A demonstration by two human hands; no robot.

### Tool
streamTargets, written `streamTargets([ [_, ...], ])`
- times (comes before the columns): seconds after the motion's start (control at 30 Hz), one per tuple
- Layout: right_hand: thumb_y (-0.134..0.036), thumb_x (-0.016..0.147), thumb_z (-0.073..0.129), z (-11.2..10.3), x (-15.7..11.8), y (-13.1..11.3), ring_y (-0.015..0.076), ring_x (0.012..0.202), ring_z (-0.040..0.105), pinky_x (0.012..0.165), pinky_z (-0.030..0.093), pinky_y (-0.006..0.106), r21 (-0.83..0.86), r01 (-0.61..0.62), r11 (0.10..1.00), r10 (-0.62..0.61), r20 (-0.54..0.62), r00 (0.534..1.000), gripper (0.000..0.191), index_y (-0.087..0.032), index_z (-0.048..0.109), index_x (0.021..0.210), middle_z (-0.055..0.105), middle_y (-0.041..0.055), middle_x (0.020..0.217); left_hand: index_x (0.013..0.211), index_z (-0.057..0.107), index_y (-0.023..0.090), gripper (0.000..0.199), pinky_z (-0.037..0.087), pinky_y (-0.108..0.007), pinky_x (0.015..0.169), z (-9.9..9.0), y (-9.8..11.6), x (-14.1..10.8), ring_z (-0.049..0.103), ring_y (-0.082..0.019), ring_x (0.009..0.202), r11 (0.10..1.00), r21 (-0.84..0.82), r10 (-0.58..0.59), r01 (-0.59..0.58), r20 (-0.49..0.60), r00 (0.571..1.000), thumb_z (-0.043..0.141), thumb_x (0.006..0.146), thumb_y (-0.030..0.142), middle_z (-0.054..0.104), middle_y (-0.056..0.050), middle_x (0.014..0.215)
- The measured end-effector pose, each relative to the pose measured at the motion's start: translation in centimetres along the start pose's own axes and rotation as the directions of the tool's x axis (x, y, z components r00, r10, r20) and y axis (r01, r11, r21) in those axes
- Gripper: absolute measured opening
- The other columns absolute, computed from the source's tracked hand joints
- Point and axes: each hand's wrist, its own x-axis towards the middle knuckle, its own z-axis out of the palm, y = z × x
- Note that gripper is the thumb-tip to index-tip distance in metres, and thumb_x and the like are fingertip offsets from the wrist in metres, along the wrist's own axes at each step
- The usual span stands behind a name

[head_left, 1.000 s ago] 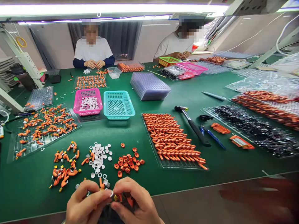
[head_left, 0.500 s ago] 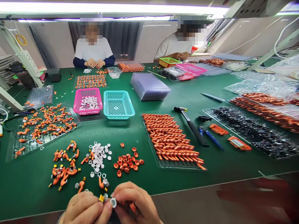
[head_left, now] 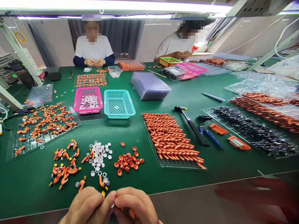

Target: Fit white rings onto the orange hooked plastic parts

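Observation:
At the near table edge my left hand (head_left: 90, 203) and my right hand (head_left: 136, 203) meet, their fingertips pinched together. A yellow tab (head_left: 103, 193) shows at my left fingertips, and a bit of a small white piece (head_left: 112, 205) peeks out between the hands. Beneath my right fingers shows part of an orange earbud housing (head_left: 132, 213); the rest is hidden. Just beyond my hands lie an orange earbud (head_left: 101, 181) with a silver disc, a pile of white discs (head_left: 99, 157), a pile of orange caps (head_left: 126, 161) and a cluster of earbuds (head_left: 63, 174).
A tray of orange stems (head_left: 171, 140) lies right of centre, beside a hammer (head_left: 192, 126) and blue-handled pliers (head_left: 213, 139). Pink (head_left: 77, 101) and turquoise (head_left: 106, 104) baskets stand mid-table. Earbuds cover a clear tray (head_left: 78, 119) at left. Two people sit across the table.
My left thumb has moved up against my right fingertips, covering the silver disc and most of the white-rimmed piece that showed between my hands before.

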Motion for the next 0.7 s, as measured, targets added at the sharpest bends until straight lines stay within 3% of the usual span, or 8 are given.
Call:
streamTargets([
  [0.07, -0.031, 0.099, 0.053, -0.3, -0.2, 0.3, 0.0144, 0.057, 0.07, 0.056, 0.057, 0.021, 0.023, -0.006, 1.0, 0.006, 0.018, 1.0, 0.009, -0.023, 0.054, 0.104, 0.074, 0.0028, 0.073, 0.108, 0.07, 0.008, 0.026, 0.055, -0.03, 0.064, 0.2, -0.1, -0.8, 0.063, -0.015, 0.063, 0.999, 0.038, 0.033, -0.034, 0.025, 0.999, 0.045, 0.099, 0.007, 0.068, -0.004, 0.075],
  [0.17, -0.052, 0.095, 0.054, -1.3, -0.4, 1.0, 0.0167, 0.069, 0.073, 0.063, 0.058, 0.022, -0.01, -0.079, 0.997, 0.079, 0.079, 0.994, 0.03, -0.023, 0.056, 0.104, 0.075, 0.0048, 0.081, 0.104, 0.069, 0.008, 0.026, 0.055, -0.033, 0.076, -0.2, -0.6, -1.7, 0.065, -0.017, 0.072, 0.998, 0.058, -0.005, 0.0, 0.071, 0.997, 0.044, 0.1, 0.007, 0.07, -0.005, 0.079],
  [0.23, -0.044, 0.097, 0.056, -1.6, -0.4, 1.6, 0.0178, 0.073, 0.073, 0.065, 0.057, 0.023, -0.135, -0.15, 0.979, 0.166, 0.112, 0.98, 0.022, -0.022, 0.06, 0.099, 0.075, 0.0053, 0.084, 0.107, 0.068, 0.007, 0.026, 0.054, -0.032, 0.08, -0.7, -1.2, -1.9, 0.066, -0.017, 0.076, 0.998, 0.044, -0.056, 0.05, 0.136, 0.989, 0.043, 0.101, 0.007, 0.069, -0.006, 0.082],
  [0.3, -0.034, 0.101, 0.051, -1.3, -0.4, 2.0, 0.0183, 0.072, 0.072, 0.063, 0.055, 0.024, -0.254, -0.188, 0.949, 0.232, 0.156, 0.96, 0.019, -0.021, 0.063, 0.097, 0.073, 0.0057, 0.085, 0.109, 0.066, 0.008, 0.027, 0.054, -0.029, 0.075, -0.9, -1.9, -1.7, 0.065, -0.015, 0.072, 0.996, 0.038, -0.086, 0.08, 0.201, 0.976, 0.041, 0.101, 0.006, 0.066, -0.006, 0.082],
  [0.47, -0.023, 0.099, 0.046, 1.1, -0.8, 2.5, 0.0188, 0.064, 0.068, 0.055, 0.047, 0.025, -0.444, -0.186, 0.876, 0.317, 0.243, 0.917, 0.023, -0.02, 0.067, 0.092, 0.068, 0.0054, 0.079, 0.11, 0.066, 0.009, 0.029, 0.052, -0.027, 0.069, -0.9, -3.4, -1.1, 0.065, -0.015, 0.073, 0.982, 0.112, -0.18, 0.155, 0.276, 0.944, 0.038, 0.104, 0.011, 0.062, -0.006, 0.083],
  [0.7, -0.015, 0.094, 0.05, 1.3, -1.1, 2.5, 0.0146, 0.06, 0.063, 0.055, 0.046, 0.023, -0.307, -0.218, 0.926, 0.283, 0.188, 0.94, 0.022, -0.02, 0.065, 0.079, 0.067, 0.0035, 0.075, 0.111, 0.066, 0.01, 0.03, 0.053, -0.024, 0.066, -1.0, -3.7, -1.6, 0.065, -0.014, 0.07, 0.973, 0.109, -0.227, 0.204, 0.279, 0.933, 0.038, 0.105, 0.016, 0.061, -0.004, 0.081],
])
